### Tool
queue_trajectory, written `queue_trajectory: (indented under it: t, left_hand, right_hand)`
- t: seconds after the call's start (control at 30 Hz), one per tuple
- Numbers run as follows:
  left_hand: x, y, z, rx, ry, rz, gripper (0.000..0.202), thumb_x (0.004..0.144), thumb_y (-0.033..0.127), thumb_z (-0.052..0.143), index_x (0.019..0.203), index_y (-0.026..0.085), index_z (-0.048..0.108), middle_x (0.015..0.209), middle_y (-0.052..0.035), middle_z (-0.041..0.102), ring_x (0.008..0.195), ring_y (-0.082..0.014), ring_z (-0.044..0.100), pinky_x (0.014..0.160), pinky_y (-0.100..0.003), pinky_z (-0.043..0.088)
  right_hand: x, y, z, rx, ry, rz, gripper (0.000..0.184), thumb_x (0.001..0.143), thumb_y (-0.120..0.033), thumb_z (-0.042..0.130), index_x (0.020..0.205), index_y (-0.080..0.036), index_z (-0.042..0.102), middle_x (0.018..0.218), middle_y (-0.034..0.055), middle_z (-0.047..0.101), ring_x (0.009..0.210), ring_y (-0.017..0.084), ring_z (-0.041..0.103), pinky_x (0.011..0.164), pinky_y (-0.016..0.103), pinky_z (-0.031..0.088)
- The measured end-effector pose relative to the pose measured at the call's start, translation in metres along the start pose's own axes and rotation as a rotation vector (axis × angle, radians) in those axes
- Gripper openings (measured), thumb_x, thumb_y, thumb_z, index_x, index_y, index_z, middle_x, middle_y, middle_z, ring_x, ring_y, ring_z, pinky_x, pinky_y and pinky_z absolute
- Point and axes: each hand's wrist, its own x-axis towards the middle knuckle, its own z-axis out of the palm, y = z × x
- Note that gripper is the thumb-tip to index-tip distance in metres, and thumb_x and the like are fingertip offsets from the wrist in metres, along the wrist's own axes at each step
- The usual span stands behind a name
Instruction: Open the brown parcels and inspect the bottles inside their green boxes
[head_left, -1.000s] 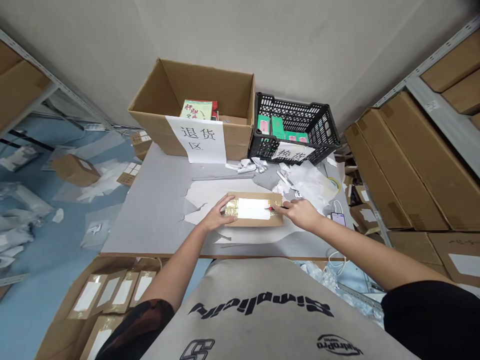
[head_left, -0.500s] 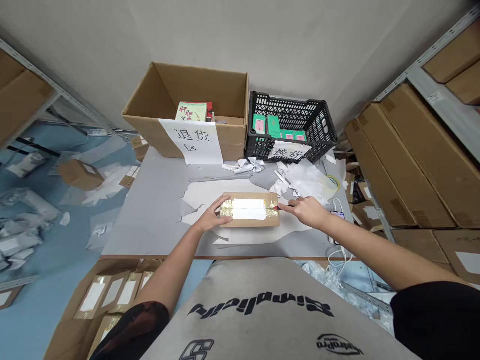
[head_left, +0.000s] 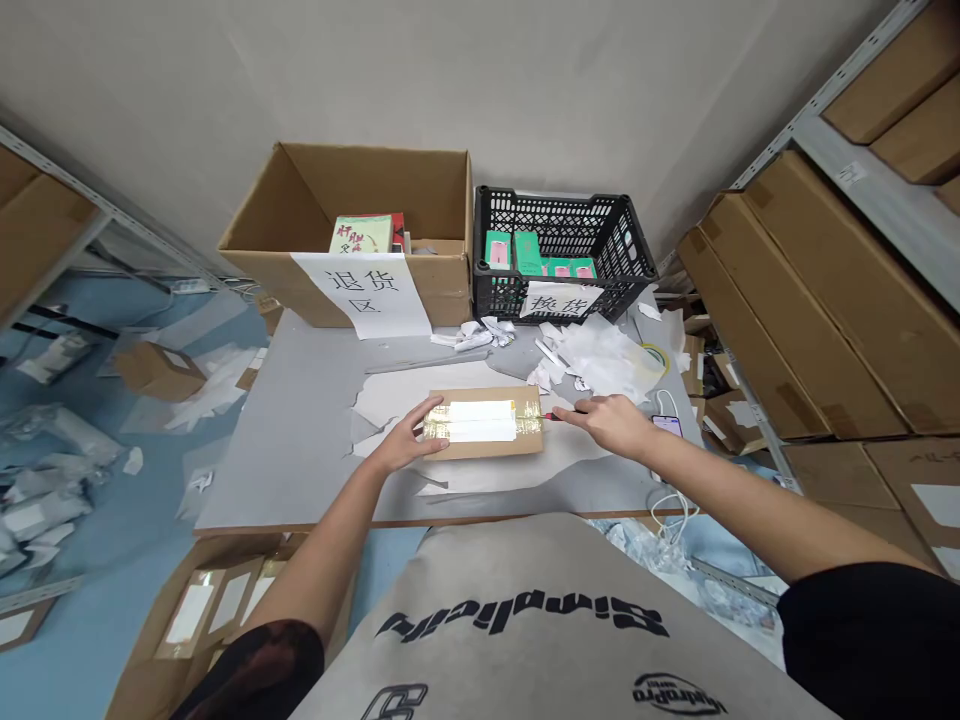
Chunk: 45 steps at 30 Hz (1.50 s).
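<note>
A small taped cardboard box [head_left: 491, 451] with a white label lies flat on the table in front of me. Around its left end, my left hand [head_left: 401, 438] grips it with thumb and fingers on opposite sides. My right hand [head_left: 611, 424] is closed on a red utility knife [head_left: 553, 415]. The knife points left at the box's right end, where the clear tape runs along the middle seam. The blade itself is too small to make out.
Behind stand a large open carton [head_left: 439, 285] and a black plastic crate [head_left: 491, 298] holding green boxes. Torn paper [head_left: 607, 358], a tape roll [head_left: 658, 355] and a phone [head_left: 667, 426] lie at the right. Shelves of cartons [head_left: 840, 300] flank the table.
My right hand has drawn the knife slightly right, from over the box's end to its edge. My left hand keeps its grip. The whole view has shifted a little.
</note>
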Motion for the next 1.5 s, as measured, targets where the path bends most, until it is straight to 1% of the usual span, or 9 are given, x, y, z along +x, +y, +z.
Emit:
queue_trajectory:
  t: [0.2, 0.37, 0.5, 0.63, 0.77, 0.9, 1.03, 1.2, 1.5]
  left_hand:
    - [-0.004, 0.034, -0.004, 0.499, 0.137, 0.038, 0.077, 0.072, 0.05, 0.075, 0.141, 0.028, 0.049, 0.158, -0.0123, 0.025, 0.147, -0.0388, 0.02, 0.114, -0.055, 0.03]
    - [0.01, 0.084, 0.044, 0.865, 0.168, 0.274, 0.05, 0.08, 0.036, 0.067, 0.127, 0.021, 0.06, 0.145, -0.0151, 0.043, 0.134, -0.0368, 0.038, 0.11, -0.053, 0.035]
    - [0.025, 0.11, 0.095, 0.98, -0.021, 0.42, 0.046, 0.085, 0.038, 0.063, 0.127, 0.019, 0.058, 0.125, -0.0149, 0.056, 0.113, -0.0327, 0.051, 0.098, -0.048, 0.044]
    - [0.036, 0.113, 0.109, 1.003, -0.071, 0.448, 0.051, 0.082, 0.047, 0.069, 0.123, 0.019, 0.058, 0.121, -0.0153, 0.055, 0.111, -0.0331, 0.051, 0.094, -0.048, 0.045]
    - [0.049, 0.106, 0.098, 0.937, -0.103, 0.495, 0.066, 0.07, 0.064, 0.074, 0.119, 0.022, 0.06, 0.145, -0.0174, 0.038, 0.137, -0.0413, 0.031, 0.109, -0.055, 0.033]
    - [0.065, 0.104, 0.096, 0.944, -0.126, 0.383, 0.109, 0.054, 0.074, 0.078, 0.145, 0.024, 0.041, 0.16, -0.0187, 0.013, 0.144, -0.0523, 0.01, 0.113, -0.062, 0.021]
    - [0.073, 0.11, 0.104, 1.003, -0.169, 0.318, 0.134, 0.046, 0.068, 0.083, 0.155, 0.022, 0.02, 0.155, -0.0217, 0.025, 0.142, -0.0491, 0.021, 0.115, -0.06, 0.017]
    - [0.072, 0.114, 0.109, 1.043, -0.148, 0.326, 0.134, 0.042, 0.06, 0.087, 0.152, 0.017, 0.025, 0.147, -0.0223, 0.039, 0.135, -0.0418, 0.037, 0.116, -0.053, 0.019]
    - [0.071, 0.114, 0.108, 1.032, -0.156, 0.303, 0.13, 0.045, 0.063, 0.085, 0.151, 0.015, 0.029, 0.149, -0.0208, 0.038, 0.137, -0.04, 0.036, 0.117, -0.05, 0.021]
  right_hand:
    - [-0.022, 0.01, 0.041, 0.405, 0.175, 0.314, 0.049, 0.094, -0.027, 0.05, 0.143, -0.033, 0.049, 0.11, 0.0066, 0.072, 0.093, 0.023, 0.068, 0.073, 0.03, 0.049]
    - [-0.015, -0.011, 0.069, 0.98, 0.339, 0.295, 0.052, 0.086, -0.026, 0.06, 0.137, -0.031, 0.056, 0.134, 0.0011, 0.063, 0.119, 0.025, 0.061, 0.104, 0.039, 0.046]
    - [-0.011, -0.029, 0.084, 1.319, 0.298, 0.458, 0.054, 0.082, -0.031, 0.065, 0.136, -0.028, 0.058, 0.12, 0.0039, 0.07, 0.089, 0.021, 0.07, 0.079, 0.036, 0.058]
    - [-0.012, -0.043, 0.09, 1.603, 0.197, 0.514, 0.058, 0.083, -0.032, 0.065, 0.14, -0.027, 0.054, 0.083, 0.0003, 0.071, 0.049, 0.01, 0.055, 0.05, 0.025, 0.051]
    - [-0.015, -0.052, 0.09, 1.694, 0.191, 0.525, 0.059, 0.083, -0.033, 0.066, 0.14, -0.03, 0.054, 0.078, -0.0023, 0.068, 0.048, 0.008, 0.053, 0.049, 0.022, 0.05]
    - [-0.018, -0.055, 0.092, 1.725, 0.182, 0.519, 0.06, 0.082, -0.032, 0.067, 0.141, -0.03, 0.053, 0.082, -0.0019, 0.068, 0.051, 0.008, 0.056, 0.05, 0.021, 0.05]
    - [-0.017, -0.053, 0.094, 1.787, 0.214, 0.522, 0.06, 0.081, -0.031, 0.067, 0.14, -0.029, 0.054, 0.093, 0.0, 0.069, 0.053, 0.008, 0.057, 0.05, 0.021, 0.051]
    - [-0.008, -0.049, 0.098, 1.803, 0.272, 0.532, 0.06, 0.082, -0.029, 0.066, 0.14, -0.031, 0.052, 0.098, 0.0, 0.069, 0.053, 0.007, 0.056, 0.049, 0.021, 0.05]
    - [0.006, -0.041, 0.105, 1.879, 0.248, 0.455, 0.065, 0.081, -0.029, 0.067, 0.144, -0.033, 0.048, 0.108, 0.0014, 0.071, 0.053, 0.006, 0.056, 0.05, 0.022, 0.051]
